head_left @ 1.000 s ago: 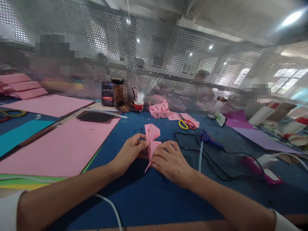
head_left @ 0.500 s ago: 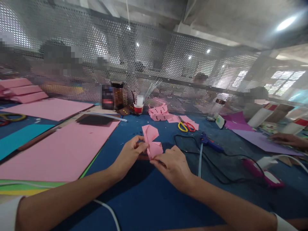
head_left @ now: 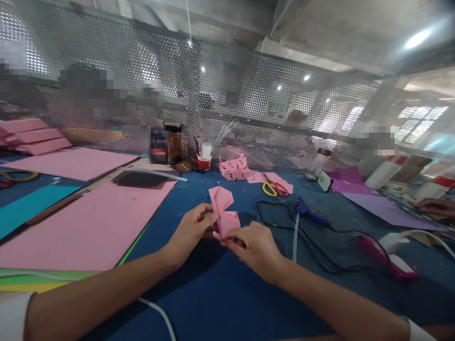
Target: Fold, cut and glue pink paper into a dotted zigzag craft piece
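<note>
A folded pink paper piece (head_left: 223,210) stands up between my two hands over the blue table mat (head_left: 220,293). My left hand (head_left: 188,232) pinches its left side with thumb and fingers closed. From the right, my right hand (head_left: 256,246) grips the lower folded edge, fingers curled on the paper. The upper flap of the paper rises free above both hands.
A large pink sheet (head_left: 88,222) lies left. Scissors (head_left: 274,188) with yellow and red handles, more pink folded pieces (head_left: 234,168), a red cup (head_left: 204,162) and jars (head_left: 167,142) sit behind. A blue glue gun (head_left: 308,211) with black cable and a pink tool (head_left: 387,255) lie right. Another person's hand (head_left: 435,206) rests at far right.
The lower tip of the pink paper has been folded up, so the piece is shorter. My right hand has shifted slightly down and right along its lower edge.
</note>
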Tool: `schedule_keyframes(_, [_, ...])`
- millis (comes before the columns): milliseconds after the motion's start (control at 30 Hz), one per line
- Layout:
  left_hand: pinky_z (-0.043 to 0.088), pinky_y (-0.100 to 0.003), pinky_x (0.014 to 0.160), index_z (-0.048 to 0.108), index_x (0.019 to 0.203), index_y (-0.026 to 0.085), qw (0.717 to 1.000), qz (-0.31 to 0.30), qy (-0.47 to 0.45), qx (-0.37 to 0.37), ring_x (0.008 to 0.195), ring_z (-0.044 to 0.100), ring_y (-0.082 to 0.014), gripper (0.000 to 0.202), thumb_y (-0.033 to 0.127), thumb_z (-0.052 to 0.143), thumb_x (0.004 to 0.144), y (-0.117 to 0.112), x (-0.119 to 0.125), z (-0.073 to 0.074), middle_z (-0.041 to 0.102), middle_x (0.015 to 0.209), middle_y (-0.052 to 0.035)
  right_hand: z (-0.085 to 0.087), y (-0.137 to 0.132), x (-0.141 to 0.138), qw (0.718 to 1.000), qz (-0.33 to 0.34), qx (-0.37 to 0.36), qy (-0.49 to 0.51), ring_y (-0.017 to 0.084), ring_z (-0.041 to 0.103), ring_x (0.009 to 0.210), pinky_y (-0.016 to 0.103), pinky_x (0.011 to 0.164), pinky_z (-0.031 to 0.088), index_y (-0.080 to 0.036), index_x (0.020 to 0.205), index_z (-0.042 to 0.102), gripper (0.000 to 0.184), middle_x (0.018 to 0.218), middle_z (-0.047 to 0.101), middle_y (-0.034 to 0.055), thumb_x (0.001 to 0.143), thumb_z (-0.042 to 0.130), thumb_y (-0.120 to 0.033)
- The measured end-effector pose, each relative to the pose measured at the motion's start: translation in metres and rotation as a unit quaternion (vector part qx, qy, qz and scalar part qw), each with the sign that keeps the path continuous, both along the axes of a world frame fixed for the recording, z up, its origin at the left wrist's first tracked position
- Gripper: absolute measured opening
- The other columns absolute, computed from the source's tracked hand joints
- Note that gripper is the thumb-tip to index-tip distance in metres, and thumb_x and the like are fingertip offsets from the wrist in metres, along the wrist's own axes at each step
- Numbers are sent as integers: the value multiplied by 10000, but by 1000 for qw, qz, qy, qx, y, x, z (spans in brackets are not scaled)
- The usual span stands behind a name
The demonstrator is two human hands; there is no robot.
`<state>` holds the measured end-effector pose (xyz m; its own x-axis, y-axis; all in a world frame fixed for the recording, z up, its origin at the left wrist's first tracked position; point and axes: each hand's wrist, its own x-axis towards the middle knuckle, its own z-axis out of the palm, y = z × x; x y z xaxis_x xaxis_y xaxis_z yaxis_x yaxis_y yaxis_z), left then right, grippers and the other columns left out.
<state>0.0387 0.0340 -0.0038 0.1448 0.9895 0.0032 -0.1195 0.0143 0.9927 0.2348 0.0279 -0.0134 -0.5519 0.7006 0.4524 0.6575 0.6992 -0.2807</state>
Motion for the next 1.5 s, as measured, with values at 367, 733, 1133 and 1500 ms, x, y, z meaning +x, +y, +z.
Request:
schedule_keyframes(367, [585, -327, 696, 602, 982, 183, 999, -17, -28, -13, 742, 676, -180, 251, 383, 673, 850, 2, -2, -3, 701, 870, -21, -5, 3, 5, 999, 38, 27, -23, 133, 619, 659, 291, 721, 338, -262, 978, 732, 206, 753, 747, -12, 1011, 544, -341])
schedule_keyframes(733, [591, -321, 734, 628, 896, 191, 1000, -11, -6, 1, 736, 647, -167, 216, 366, 706, 797, -2, 2, 5, 681, 797, 17, 2, -2, -2, 996, -35, -86, 3, 134, 602, 607, 253, 706, 360, -260, 916, 739, 187, 590, 685, -50, 970, 600, -373])
schedule_keyframes(1133, [608, -346, 773, 669, 957, 180, 999, -28, 23, 25, 793, 690, -196, 195, 333, 661, 837, -3, 4, 3, 727, 865, -22, 7, -1, -7, 975, -84, -202, 46, 116, 560, 431, 219, 541, 351, -225, 858, 738, 216, 458, 595, -52, 936, 565, -330])
schedule_keyframes(1500, [602, -375, 822, 699, 1002, 185, 998, -55, 10, 23, 841, 700, -206, 221, 315, 677, 824, 1, 4, -3, 747, 977, -46, 10, -1, -7, 966, -91, -233, 68, 110, 570, 411, 199, 523, 373, -218, 833, 729, 207, 440, 596, -55, 912, 558, -304])
